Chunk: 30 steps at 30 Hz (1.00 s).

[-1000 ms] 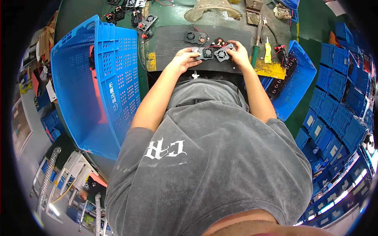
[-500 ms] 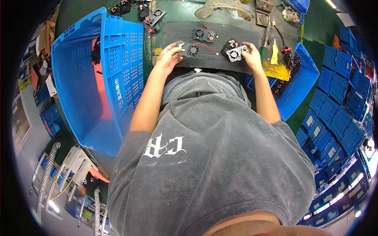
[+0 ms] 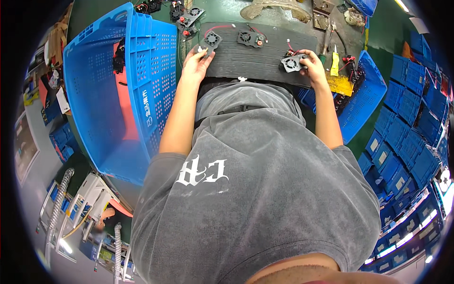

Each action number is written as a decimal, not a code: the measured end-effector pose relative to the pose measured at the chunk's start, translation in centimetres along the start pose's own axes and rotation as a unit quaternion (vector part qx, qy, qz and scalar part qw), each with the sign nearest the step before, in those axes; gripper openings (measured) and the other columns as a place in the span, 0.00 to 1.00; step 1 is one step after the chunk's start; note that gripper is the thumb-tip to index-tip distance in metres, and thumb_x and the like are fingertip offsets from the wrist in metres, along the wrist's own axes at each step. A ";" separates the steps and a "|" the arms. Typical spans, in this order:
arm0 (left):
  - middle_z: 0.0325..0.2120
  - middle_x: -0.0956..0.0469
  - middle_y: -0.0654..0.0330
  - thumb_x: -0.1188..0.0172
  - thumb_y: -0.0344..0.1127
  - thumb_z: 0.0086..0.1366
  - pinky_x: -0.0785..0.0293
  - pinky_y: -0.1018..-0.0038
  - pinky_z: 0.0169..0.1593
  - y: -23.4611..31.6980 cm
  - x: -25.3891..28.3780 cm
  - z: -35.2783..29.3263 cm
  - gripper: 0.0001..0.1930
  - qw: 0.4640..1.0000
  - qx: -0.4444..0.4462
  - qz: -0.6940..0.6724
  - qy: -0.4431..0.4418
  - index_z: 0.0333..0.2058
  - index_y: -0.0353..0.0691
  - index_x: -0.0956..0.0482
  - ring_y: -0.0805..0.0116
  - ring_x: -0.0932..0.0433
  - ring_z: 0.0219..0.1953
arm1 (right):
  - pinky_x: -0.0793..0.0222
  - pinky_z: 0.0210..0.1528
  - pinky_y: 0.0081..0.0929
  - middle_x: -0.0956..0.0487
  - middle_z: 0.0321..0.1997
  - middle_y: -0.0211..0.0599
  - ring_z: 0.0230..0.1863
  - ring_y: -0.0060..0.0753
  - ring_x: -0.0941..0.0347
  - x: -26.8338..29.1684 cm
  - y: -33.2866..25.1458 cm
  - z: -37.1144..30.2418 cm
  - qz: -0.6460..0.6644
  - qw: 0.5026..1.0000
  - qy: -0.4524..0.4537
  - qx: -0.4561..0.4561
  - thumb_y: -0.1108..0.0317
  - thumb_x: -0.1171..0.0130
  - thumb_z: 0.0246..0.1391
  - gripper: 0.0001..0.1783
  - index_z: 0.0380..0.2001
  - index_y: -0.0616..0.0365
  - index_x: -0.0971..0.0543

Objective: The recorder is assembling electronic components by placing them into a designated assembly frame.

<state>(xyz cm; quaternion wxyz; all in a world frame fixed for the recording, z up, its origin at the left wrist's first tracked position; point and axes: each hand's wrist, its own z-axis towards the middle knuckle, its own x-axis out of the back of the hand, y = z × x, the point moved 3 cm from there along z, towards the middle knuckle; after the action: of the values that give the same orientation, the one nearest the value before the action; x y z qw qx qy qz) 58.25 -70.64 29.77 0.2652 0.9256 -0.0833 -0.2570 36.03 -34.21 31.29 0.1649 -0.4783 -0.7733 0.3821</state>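
Observation:
My left hand [image 3: 195, 62] grips a small dark blower fan [image 3: 213, 40] by one corner, a white bit showing at its fingertips. That fan is tilted over the left end of a black board [image 3: 255, 64], and its red wire trails along the far edge. In my right hand [image 3: 313, 67], the thumb and fingers hold a second, greyer blower fan [image 3: 292, 63] near the board's right end. Red wire and a white connector stick up behind it; whether another fan lies beneath is hidden. Between the hands, a third fan [image 3: 246, 38] with red round parts lies on the board.
A big blue crate [image 3: 158, 71] stands at left, a smaller blue crate [image 3: 364, 102] at right. Several fans [image 3: 190, 17] lie at the far left. Right of the board are a yellow tube [image 3: 335, 64], a cable and a yellow plate [image 3: 341, 85]. A curved rusty metal piece [image 3: 276, 7] lies beyond.
My left hand has lifted its fan up and leftward and turned it, swinging the red wire to the far side. My right hand has shifted right, and its fan is turned.

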 end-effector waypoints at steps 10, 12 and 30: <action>0.41 0.23 0.41 0.48 0.17 0.71 0.26 0.45 0.67 -1.9 0.6 4.6 0.05 0.987 0.057 -0.146 0.037 0.43 0.22 0.29 0.41 0.22 0.54 | 0.33 0.36 0.17 0.22 0.33 0.26 0.34 0.16 0.29 1.4 0.6 -0.3 -0.238 0.970 0.029 0.048 0.73 0.40 0.55 0.14 0.46 0.59 0.21; 0.41 0.23 0.42 0.47 0.18 0.71 0.24 0.45 0.66 -1.9 1.0 5.0 0.06 0.989 0.068 -0.128 0.027 0.44 0.23 0.29 0.43 0.21 0.50 | 0.35 0.33 0.18 0.22 0.30 0.25 0.30 0.16 0.30 0.7 -0.3 -0.9 -0.239 0.968 0.043 0.059 0.71 0.39 0.55 0.13 0.44 0.60 0.20; 0.31 0.18 0.59 0.27 0.37 0.61 0.26 0.77 0.26 -1.0 0.5 4.0 0.26 0.914 -0.111 0.388 0.046 0.53 0.25 0.23 0.76 0.23 0.24 | 0.18 0.56 0.56 0.23 0.47 0.36 0.42 0.31 0.21 -7.8 -4.1 -2.8 0.149 0.983 -0.111 0.004 0.78 0.40 0.63 0.16 0.53 0.60 0.27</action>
<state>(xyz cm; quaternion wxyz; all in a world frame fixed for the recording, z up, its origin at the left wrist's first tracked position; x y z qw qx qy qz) 56.63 -71.73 26.05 0.4488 0.7958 -0.3942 -0.0991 39.04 -40.81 37.06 0.0216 -0.5422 -0.7054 0.4560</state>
